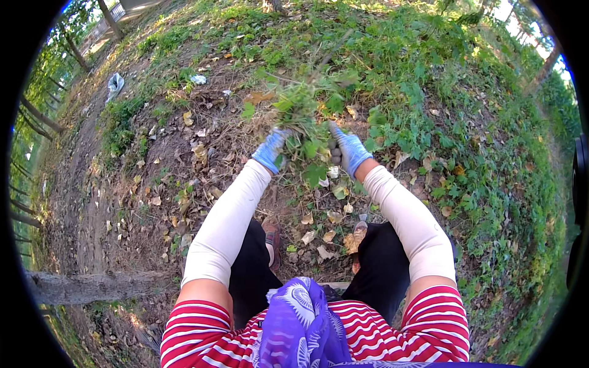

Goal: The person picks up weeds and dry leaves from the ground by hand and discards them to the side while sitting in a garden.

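Observation:
My left hand [272, 149], in a blue knit glove, grips a loose clump of green weeds and dry stems [299, 117]. The clump is blurred, and its leaves hang down between my hands. My right hand [348, 149], gloved alike with grey-coated fingers, is at the clump's right side. Its fingers are curled and its thumb points forward; whether anything is inside the fingers is hidden. Beyond the clump a long thin blurred stick or stem [336, 48] slants up to the right. Under both hands lies soil with dry leaves [308, 218].
Low leafy plants [405, 110] cover the ground ahead and to the right. A tree trunk [101, 287] stands close at my left. Pale plastic bag litter [115, 85] and a white scrap [198, 79] lie ahead left. My shoes [272, 241] are on leaf-strewn soil below my hands.

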Motion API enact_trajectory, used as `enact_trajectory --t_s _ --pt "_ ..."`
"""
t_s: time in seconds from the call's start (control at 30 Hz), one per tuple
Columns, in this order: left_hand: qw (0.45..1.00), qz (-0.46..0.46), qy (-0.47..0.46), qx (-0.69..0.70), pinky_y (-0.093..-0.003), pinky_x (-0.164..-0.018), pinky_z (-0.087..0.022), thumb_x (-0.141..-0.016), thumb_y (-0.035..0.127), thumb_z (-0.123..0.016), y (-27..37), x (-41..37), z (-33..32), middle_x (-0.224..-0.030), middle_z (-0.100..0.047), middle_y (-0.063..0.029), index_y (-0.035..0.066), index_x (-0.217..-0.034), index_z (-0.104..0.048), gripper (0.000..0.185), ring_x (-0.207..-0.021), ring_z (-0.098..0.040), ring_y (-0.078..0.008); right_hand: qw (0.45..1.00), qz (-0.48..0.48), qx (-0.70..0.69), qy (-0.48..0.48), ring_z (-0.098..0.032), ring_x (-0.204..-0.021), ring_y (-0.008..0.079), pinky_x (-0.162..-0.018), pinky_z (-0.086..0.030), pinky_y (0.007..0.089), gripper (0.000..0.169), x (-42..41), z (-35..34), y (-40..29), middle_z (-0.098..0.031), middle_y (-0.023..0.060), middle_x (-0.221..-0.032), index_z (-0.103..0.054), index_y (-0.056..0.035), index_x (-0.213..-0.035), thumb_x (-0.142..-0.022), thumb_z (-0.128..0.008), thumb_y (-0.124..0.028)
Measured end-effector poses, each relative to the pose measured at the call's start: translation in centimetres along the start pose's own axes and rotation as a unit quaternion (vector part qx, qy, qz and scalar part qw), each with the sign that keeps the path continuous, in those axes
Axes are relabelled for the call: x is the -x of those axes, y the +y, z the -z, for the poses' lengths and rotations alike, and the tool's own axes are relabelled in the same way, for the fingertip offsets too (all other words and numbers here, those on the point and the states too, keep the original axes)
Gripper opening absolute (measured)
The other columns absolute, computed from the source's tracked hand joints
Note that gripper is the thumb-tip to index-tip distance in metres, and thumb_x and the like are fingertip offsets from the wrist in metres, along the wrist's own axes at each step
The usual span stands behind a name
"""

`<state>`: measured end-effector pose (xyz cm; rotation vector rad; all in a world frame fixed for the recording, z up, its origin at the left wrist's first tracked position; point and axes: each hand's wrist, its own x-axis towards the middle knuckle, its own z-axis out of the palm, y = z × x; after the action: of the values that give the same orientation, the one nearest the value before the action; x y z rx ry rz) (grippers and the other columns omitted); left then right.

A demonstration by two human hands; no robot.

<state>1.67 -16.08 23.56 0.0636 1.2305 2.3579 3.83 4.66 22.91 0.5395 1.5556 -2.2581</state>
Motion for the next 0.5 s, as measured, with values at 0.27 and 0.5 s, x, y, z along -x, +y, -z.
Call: enact_trajectory --t_s 0.27,0.5 --pt "0.999 0.038 -0.033 0.019 -0.0374 -0.09 -0.054 -0.097 0.022 -0.05 -0.8 -1.0 0.7 -0.123 -0.063 -0.0093 0.006 -0.128 -0.055 0.035 -0.107 -0.064 -0.0215 0.96 0.236 0.084 0.123 -0.046 -0.053 0.0065 -0.049 -0.036 0.0249 0.021 -1.2 1.0 -1.4 -0.06 -0.0015 -0.067 -0.069 -0.0046 -0.093 -0.085 -0.073 -0.023" --pt "0.998 0.033 0.047 0.028 -0.0327 -0.083 -0.056 -0.097 0.016 -0.046 -1.5 -2.5 -1.3 -0.107 -0.069 -0.0066 0.004 -0.116 -0.061 0.027 -0.092 -0.068 -0.0178 0.716 0.58 0.378 0.088 -0.057 -0.068 0.0162 -0.062 -0.045 0.0286 0.019 1.3 -1.3 -2.5 -0.064 0.0048 -0.081 -0.067 -0.0044 -0.095 -0.083 -0.07 -0.018"
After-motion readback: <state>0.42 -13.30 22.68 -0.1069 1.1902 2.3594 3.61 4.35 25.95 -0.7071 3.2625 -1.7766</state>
